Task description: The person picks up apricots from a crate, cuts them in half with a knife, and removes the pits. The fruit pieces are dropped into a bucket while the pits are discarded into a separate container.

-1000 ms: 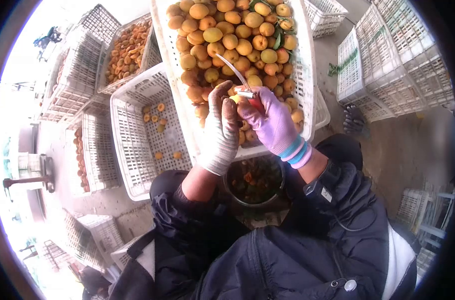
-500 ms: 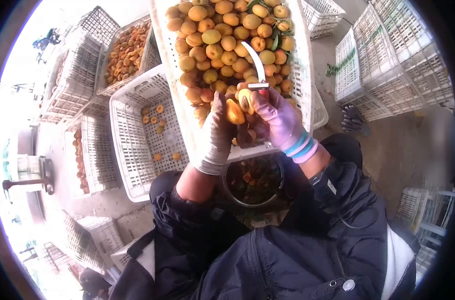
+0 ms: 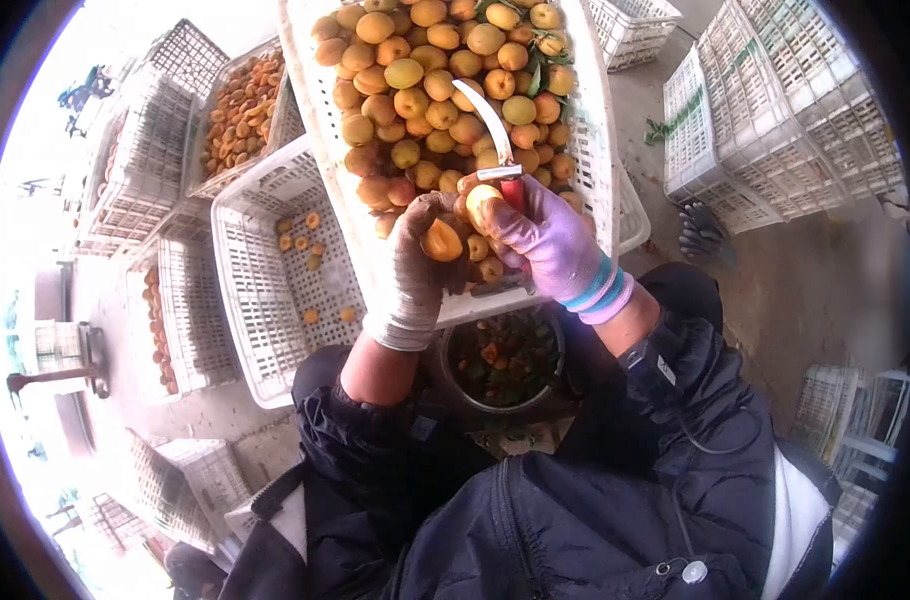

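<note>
My left hand [image 3: 415,265], in a stained white glove, is closed on an apricot half [image 3: 442,241] with its cut face up. My right hand [image 3: 550,240], in a purple glove, grips the red handle of a knife [image 3: 491,122] with a curved blade pointing up and left. Its thumb and fingers also hold an apricot piece [image 3: 483,203]. Both hands are over the near end of a white crate [image 3: 597,120] full of whole apricots [image 3: 440,87]. A few apricots show between the hands.
A metal bowl [image 3: 505,408] with dark scraps stands below the hands. At left is a white crate [image 3: 275,355] with a few apricot halves, beside a crate of halves [image 3: 243,108]. Stacked crates [image 3: 765,110] and a dark glove [image 3: 702,230] are at right.
The two apricot pieces, close together before, are now apart, one at each hand. My left hand has shifted slightly left. The knife and the crates appear a little further left.
</note>
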Demonstrator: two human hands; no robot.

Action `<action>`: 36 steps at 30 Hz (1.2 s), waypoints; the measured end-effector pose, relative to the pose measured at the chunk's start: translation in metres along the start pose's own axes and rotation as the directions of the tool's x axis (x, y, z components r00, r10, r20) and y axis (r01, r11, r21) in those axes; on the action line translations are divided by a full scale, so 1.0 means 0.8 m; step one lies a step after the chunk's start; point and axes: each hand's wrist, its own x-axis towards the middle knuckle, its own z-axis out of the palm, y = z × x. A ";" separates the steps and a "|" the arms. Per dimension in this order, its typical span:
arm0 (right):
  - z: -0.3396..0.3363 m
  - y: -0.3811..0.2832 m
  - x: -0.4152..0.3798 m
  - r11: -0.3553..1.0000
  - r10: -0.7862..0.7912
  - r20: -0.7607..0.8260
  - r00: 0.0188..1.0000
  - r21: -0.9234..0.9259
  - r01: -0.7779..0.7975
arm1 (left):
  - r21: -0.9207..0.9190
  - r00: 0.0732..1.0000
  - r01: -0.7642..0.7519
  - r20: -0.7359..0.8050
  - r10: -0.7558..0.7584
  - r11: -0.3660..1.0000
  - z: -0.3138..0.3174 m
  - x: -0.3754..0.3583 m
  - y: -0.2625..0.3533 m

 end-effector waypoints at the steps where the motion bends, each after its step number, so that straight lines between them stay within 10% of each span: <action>1: 0.000 0.003 0.002 0.997 -0.066 -0.020 0.998 -0.041 0.065 | 0.001 1.000 0.001 0.001 -0.001 1.000 -0.001 0.000 -0.002; 3: -0.002 0.006 0.004 0.988 -0.133 -0.036 0.990 -0.081 0.129 | 0.428 0.992 -0.120 0.091 0.090 0.896 0.004 -0.004 0.000; 8: -0.010 0.024 0.011 0.929 -0.211 0.001 0.977 -0.310 0.201 | 0.151 0.982 -0.011 0.188 -0.018 0.988 0.032 -0.016 0.012; 13: -0.012 0.005 0.008 0.975 -0.168 -0.035 0.985 -0.152 0.161 | 0.158 0.949 0.158 0.250 -0.194 0.975 0.028 -0.016 0.021; 15: -0.019 -0.002 0.009 0.996 -0.092 -0.048 0.995 -0.006 0.092 | 0.660 0.948 0.184 0.078 -0.310 0.728 0.036 -0.016 0.013; 16: -0.014 -0.003 0.011 0.990 -0.141 -0.095 0.985 0.000 0.141 | 0.921 0.979 0.079 0.002 -0.205 0.382 0.033 -0.015 0.004; 21: -0.023 0.004 0.019 0.864 -0.363 -0.100 0.926 -0.409 0.294 | 0.684 1.000 0.015 -0.007 -0.013 0.729 0.014 -0.007 0.003; 24: -0.007 0.006 0.008 0.866 -0.236 0.031 0.971 -0.447 0.225 | 0.081 0.987 0.158 -0.042 -0.155 0.984 0.036 -0.027 0.018; 29: -0.011 0.003 0.014 0.934 -0.193 0.108 0.975 -0.284 0.216 | 0.272 0.996 0.020 0.074 -0.041 0.962 0.001 -0.045 0.038; 33: -0.035 -0.050 -0.003 0.987 -0.129 -0.062 0.990 -0.105 0.122 | 0.747 0.791 -0.262 -0.196 0.580 0.611 -0.048 -0.056 0.098; 34: -0.033 -0.058 -0.007 0.993 -0.113 -0.141 0.984 -0.051 0.107 | 0.988 0.552 0.052 0.090 0.829 -0.142 -0.050 -0.057 0.113; 35: -0.035 -0.056 -0.007 0.987 -0.159 -0.157 0.975 0.000 0.161 | 0.956 0.523 0.149 0.139 0.841 -0.251 -0.050 -0.056 0.121; 36: -0.039 -0.057 -0.007 0.989 -0.147 -0.160 0.976 -0.014 0.146 | 0.997 0.619 -0.013 -0.050 0.784 0.074 -0.046 -0.054 0.110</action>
